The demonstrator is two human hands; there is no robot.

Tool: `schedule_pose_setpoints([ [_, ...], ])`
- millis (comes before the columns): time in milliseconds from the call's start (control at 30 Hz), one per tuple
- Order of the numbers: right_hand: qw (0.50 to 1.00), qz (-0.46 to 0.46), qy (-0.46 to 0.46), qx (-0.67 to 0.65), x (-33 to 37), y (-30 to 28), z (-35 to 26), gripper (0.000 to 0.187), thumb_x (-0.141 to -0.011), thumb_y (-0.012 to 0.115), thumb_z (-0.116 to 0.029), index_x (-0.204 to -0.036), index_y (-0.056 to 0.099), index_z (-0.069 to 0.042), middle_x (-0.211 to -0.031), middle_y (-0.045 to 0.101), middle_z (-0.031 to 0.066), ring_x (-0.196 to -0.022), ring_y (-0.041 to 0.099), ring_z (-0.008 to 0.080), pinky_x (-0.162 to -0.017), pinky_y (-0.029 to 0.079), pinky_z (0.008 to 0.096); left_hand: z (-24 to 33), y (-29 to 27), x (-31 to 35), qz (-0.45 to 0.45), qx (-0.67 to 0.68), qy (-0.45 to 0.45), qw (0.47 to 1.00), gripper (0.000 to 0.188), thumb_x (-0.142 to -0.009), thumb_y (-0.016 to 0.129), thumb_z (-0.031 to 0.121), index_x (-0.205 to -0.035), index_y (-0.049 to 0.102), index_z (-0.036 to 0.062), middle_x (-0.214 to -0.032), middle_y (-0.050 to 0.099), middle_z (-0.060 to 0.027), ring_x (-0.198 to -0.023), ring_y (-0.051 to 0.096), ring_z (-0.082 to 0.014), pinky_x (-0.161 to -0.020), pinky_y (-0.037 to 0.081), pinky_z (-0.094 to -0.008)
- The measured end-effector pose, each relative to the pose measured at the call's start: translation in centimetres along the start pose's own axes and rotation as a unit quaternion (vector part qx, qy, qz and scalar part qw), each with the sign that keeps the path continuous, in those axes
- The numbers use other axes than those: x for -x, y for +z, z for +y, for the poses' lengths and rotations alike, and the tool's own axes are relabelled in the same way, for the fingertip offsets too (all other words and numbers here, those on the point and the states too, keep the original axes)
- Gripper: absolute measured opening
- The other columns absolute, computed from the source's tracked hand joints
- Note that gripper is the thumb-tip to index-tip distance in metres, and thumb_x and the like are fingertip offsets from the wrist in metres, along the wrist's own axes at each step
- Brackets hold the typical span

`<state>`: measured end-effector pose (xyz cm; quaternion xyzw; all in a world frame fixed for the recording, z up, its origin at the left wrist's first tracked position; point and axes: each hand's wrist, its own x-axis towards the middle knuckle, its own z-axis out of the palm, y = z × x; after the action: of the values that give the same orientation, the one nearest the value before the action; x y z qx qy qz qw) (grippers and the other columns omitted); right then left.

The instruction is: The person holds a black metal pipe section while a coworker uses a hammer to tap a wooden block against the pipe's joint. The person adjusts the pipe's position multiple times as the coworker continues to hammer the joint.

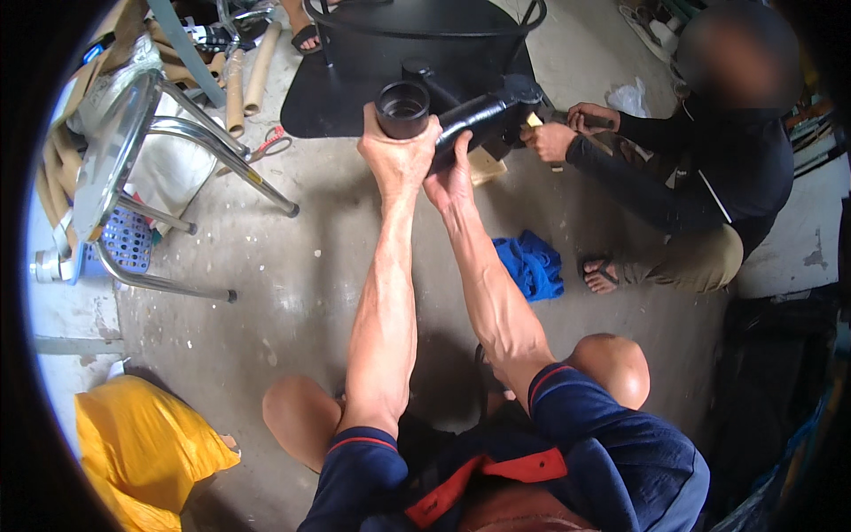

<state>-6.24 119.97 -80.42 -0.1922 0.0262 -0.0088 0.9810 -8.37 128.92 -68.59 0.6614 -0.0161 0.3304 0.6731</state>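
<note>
Both my hands are on a black metal frame made of thick tubes [479, 118]. My left hand [397, 158] is closed around a short, upright round tube with an open top [403, 108]. Beside it, my right hand [452, 180] grips the slanting tube from below, thumb along its side. Across from me at the right, a co-worker crouches, hands [551, 144] close to the frame's far right end. A pale yellowish piece [534, 120] shows at those fingers; its kind I cannot make out. Under the frame lies a light wooden block [486, 166].
A black panel with a round rail [425, 31] stands behind the frame. At left are a metal stool [146, 133], scissors [272, 144], cardboard tubes [261, 69] and a blue basket [124, 239]. Blue cloth [529, 264] lies right of my forearms, a yellow bag [146, 443] at lower left.
</note>
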Motion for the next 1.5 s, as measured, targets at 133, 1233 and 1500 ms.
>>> schedule_pose_setpoints([
  [133,0.998,0.006,0.037,-0.052,0.0,-0.2,1.8,0.064,-0.099,0.064,-0.058,-0.143,0.061,-0.010,-0.143,0.066,0.0030,-0.134,0.058,0.0215,-0.121,0.040,0.0416,0.6,-1.6,-0.3,-0.007,0.022,-0.075,0.997,0.040,-0.072,0.090,0.006,-0.103,0.066,-0.0004,-0.089,0.073,-0.0067,-0.077,0.069,-0.0153,-0.072,0.058,-0.0327],
  [1233,0.999,0.012,0.001,-0.036,0.0,-0.4,-0.6,0.063,-0.098,0.069,-0.056,-0.137,0.062,-0.008,-0.135,0.070,0.0062,-0.126,0.064,0.0223,-0.116,0.047,0.0415,-0.6,1.0,0.7,0.005,-0.009,0.022,1.000,0.040,-0.071,0.091,0.009,-0.100,0.064,0.0004,-0.090,0.074,-0.0098,-0.082,0.072,-0.0193,-0.078,0.058,-0.0362],
  [1500,0.999,0.000,-0.003,-0.047,0.2,0.2,-0.8,0.066,-0.095,0.073,-0.055,-0.137,0.061,-0.005,-0.134,0.070,0.0076,-0.125,0.065,0.0234,-0.114,0.050,0.0421,-1.0,1.3,0.5,0.013,-0.031,0.016,0.999,0.043,-0.069,0.091,0.011,-0.101,0.065,0.0006,-0.089,0.075,-0.0096,-0.079,0.072,-0.0206,-0.078,0.059,-0.0368],
])
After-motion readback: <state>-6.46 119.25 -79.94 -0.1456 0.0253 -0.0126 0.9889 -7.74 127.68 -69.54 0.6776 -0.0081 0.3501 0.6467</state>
